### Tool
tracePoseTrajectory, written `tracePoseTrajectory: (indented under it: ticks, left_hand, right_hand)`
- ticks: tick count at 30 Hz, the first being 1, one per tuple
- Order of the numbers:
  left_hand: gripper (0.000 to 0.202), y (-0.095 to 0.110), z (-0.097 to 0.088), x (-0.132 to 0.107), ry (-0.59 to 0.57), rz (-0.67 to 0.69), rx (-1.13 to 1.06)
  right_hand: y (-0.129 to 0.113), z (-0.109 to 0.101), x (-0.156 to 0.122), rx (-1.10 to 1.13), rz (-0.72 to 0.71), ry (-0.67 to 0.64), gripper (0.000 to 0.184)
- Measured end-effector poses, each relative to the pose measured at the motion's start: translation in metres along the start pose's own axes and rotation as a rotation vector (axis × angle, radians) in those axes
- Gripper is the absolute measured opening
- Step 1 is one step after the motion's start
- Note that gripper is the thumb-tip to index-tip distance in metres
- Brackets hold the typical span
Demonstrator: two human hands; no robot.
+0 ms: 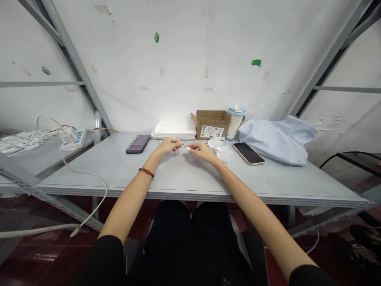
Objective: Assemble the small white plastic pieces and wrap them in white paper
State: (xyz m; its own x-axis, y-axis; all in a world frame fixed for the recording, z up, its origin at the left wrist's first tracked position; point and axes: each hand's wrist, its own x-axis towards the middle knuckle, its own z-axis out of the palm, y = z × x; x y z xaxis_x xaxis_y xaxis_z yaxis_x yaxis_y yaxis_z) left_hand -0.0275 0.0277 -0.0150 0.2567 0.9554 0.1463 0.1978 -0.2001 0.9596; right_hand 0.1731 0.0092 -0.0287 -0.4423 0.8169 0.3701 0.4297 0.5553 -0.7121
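Observation:
My left hand (170, 146) is raised just above the grey table, thumb and fingers pinched together; whatever they hold is too small to make out. Facing it closely, my right hand (201, 151) pinches a small white piece (188, 148) whose thin tip points toward the left fingertips. Beside my right hand lies a loose group of small white plastic pieces (222, 152), some with thin dark ends. Behind my left hand, a stack of flat white material (174, 131) rests against the wall.
An open cardboard box (212, 126) and a lidded cup (235, 124) stand at the back. A phone (249, 153) and a pale blue cloth bundle (276, 141) lie right, another phone (138, 144) left. A white cable (98, 178) hangs over the table's left front edge.

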Motion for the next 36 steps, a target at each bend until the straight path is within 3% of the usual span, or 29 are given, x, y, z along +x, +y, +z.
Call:
tracePoseTrajectory:
  ticks: [21,36]
  left_hand:
    - [0.042,0.0,0.0,-0.002,-0.06,-0.016,-0.053]
    - [0.044,-0.001,0.002,-0.002,-0.017,-0.003,-0.041]
  right_hand:
    - [-0.011,-0.001,-0.005,0.074,0.039,-0.013,0.031]
    - [-0.004,0.003,-0.003,0.157,0.102,-0.004,0.024]
